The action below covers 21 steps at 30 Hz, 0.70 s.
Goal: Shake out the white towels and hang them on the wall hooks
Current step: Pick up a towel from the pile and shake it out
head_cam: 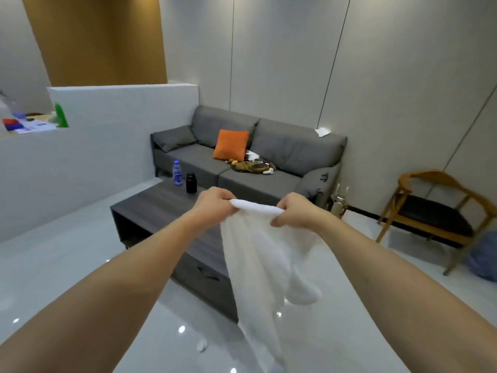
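A white towel hangs in front of me, bunched along its top edge and falling in folds toward the floor. My left hand grips the left end of that top edge. My right hand grips the right end, about a hand's width away. Both arms are stretched forward above the corner of a dark coffee table. No wall hooks are in view. A small white cloth lies on the top of the sofa's back at the right.
A grey sofa with an orange cushion and a brown bag stands against the far wall. On the coffee table are a water bottle and a black cup. A wooden chair stands right; a white partition left.
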{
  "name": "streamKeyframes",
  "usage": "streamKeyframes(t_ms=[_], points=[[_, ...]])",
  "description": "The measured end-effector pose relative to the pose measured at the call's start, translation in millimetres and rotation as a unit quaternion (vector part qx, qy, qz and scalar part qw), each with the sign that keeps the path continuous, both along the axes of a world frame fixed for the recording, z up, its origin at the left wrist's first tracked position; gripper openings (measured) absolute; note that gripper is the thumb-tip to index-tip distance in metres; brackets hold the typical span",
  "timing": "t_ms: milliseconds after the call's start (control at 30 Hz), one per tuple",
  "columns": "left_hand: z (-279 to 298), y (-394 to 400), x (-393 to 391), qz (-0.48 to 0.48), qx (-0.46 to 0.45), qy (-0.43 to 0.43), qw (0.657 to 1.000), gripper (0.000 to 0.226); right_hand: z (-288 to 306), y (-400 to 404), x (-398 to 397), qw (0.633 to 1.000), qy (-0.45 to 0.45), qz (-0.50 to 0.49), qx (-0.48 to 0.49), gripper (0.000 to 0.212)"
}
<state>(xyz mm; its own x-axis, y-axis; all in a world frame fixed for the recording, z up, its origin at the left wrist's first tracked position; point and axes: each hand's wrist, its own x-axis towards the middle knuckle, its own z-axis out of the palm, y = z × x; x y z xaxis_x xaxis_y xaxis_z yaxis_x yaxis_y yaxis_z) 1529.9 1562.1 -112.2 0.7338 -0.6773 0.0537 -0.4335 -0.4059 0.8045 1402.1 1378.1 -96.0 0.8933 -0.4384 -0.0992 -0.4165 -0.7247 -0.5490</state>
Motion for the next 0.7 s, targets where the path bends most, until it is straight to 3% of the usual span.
streamKeyframes(t_ms=[67,167,233,367,467,567,700], points=[[7.0,-29.5,36.2,-0.028,-0.001,0.011,1.000,0.018,4.0,-30.6,14.8,0.997,-0.035,-0.044,0.044,0.027],[14.9,-87.2,62.8,-0.156,0.042,0.056,0.985,0.037,27.0,-57.9,49.3,0.977,-0.154,-0.078,0.128,0.022],[15.9,-130.3,66.3,-0.192,0.014,0.094,0.977,0.047,44.1,-72.6,69.5,0.968,-0.183,-0.071,0.156,0.017],[22.5,-200.6,79.8,-0.118,-0.099,0.133,0.979,0.035,48.7,-112.5,92.9,0.936,-0.266,-0.126,0.191,0.031],[33.3,-238.0,98.7,-0.059,-0.184,0.183,0.964,0.024,30.5,-152.3,96.8,0.933,-0.231,-0.139,0.239,0.053],[42.8,-276.0,114.2,-0.051,-0.246,0.233,0.939,0.022,12.3,-191.0,108.0,0.930,-0.216,-0.140,0.261,0.030],[36.7,-330.3,131.6,-0.036,-0.212,0.200,0.956,0.029,16.8,-255.2,133.0,0.902,-0.298,-0.156,0.271,0.011]])
